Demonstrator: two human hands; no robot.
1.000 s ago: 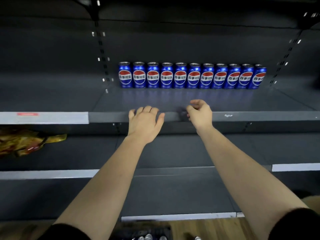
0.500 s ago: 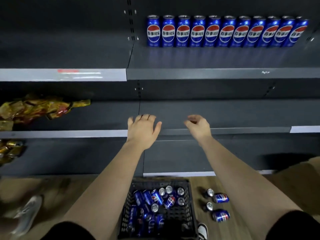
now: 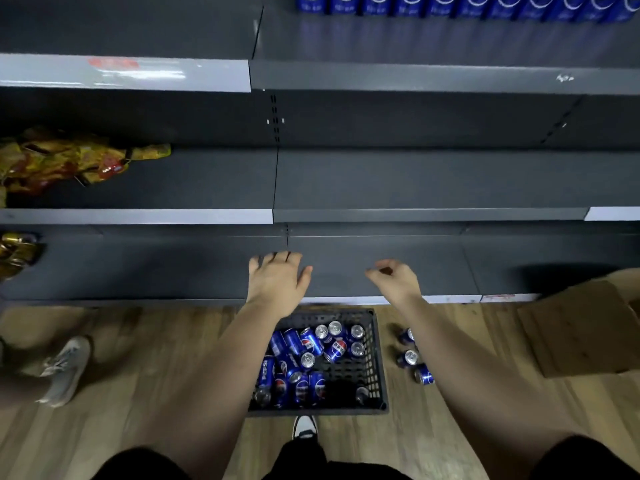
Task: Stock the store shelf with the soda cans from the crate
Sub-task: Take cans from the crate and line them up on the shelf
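change: both hands have come down from the lip of the top dark grey metal shelf (image 3: 415,79) and now hang in front of the lowest shelf (image 3: 381,268), just above the crate. The head has tipped down with them, so the floor is now in view.
left hand (image 3: 277,282): palm down, fingers (image 3: 273,259) straight and slightly spread, holding nothing.
right hand (image 3: 394,282): fingers (image 3: 381,266) loosely curled, holding nothing.
stocked so far: one row of blue soda cans (image 3: 450,5) at the back of the top shelf. Only their bottoms show, at the far edge of view.
supply: black plastic lattice crate (image 3: 378,358) on the wooden plank floor (image 3: 138,375), near the person's feet and just in front of the lowest shelf. A jumble of blue cans (image 3: 311,355) lies in its left and far part.
strays: three loose blue cans (image 3: 412,358) on the floor just right of the crate.
meaning: looks like a placement has finished and this is the return leg. Both hands are free for the next pick, and plenty of cans are left.
next, my read: reach down into the crate. The cans lie at mixed angles, so each will need righting.
nearby: yellow-red snack packets (image 3: 69,161) on the middle shelf at left, a flattened brown cardboard box (image 3: 581,330) at right, and someone else's grey trainer (image 3: 65,368) at left.
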